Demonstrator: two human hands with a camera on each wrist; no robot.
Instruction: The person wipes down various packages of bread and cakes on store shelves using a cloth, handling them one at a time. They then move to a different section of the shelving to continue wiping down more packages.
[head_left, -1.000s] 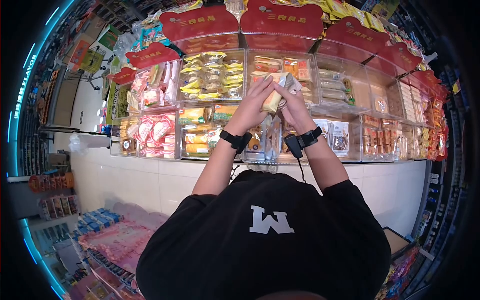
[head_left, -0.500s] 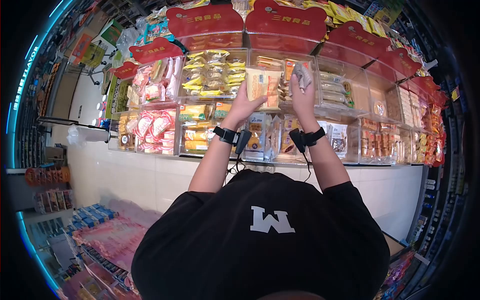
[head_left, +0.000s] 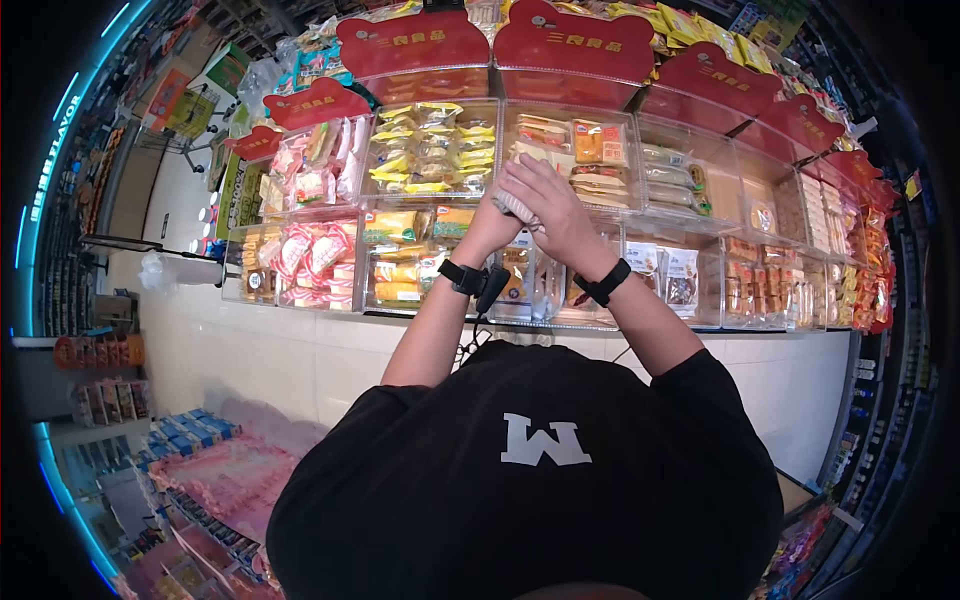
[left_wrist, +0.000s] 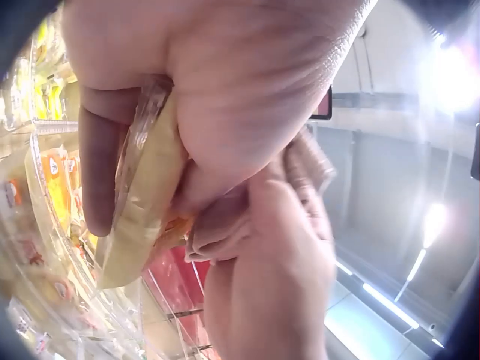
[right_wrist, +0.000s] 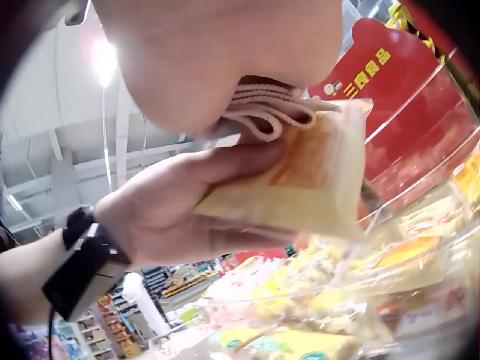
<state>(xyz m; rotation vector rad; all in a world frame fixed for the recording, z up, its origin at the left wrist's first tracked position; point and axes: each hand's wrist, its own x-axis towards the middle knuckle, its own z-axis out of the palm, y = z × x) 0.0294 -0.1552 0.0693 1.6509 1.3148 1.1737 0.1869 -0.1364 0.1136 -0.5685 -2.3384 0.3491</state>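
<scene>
In the right wrist view my left hand (right_wrist: pixel 169 199) grips a pale yellow food packet (right_wrist: pixel 330 191) with an orange print, thumb on the near face and fingers beneath. My right hand (head_left: pixel 560 215) holds a folded greyish-pink cloth (right_wrist: pixel 259 109) against the packet's upper face. From the left wrist view, the packet (left_wrist: pixel 142 202) stands between the thumb and fingers of my left hand (left_wrist: pixel 225 82), with the cloth (left_wrist: pixel 217 229) in my right hand (left_wrist: pixel 277 262) beside it. Both hands are over the clear compartment of packaged bread (head_left: pixel 600 145).
Clear bins hold yellow-wrapped cakes (head_left: pixel 435 145), pink-and-white packs (head_left: pixel 318 255) and wrapped rolls (head_left: pixel 668 175). Red signs (head_left: pixel 570 45) rise behind them. A pale tiled floor (head_left: pixel 360 350) lies before the shelf, and a pink display (head_left: pixel 235 480) stands at the lower left.
Half a second ago the hands were apart, with the packet face showing in the left. The right hand has since moved left with the cloth, onto the packet.
</scene>
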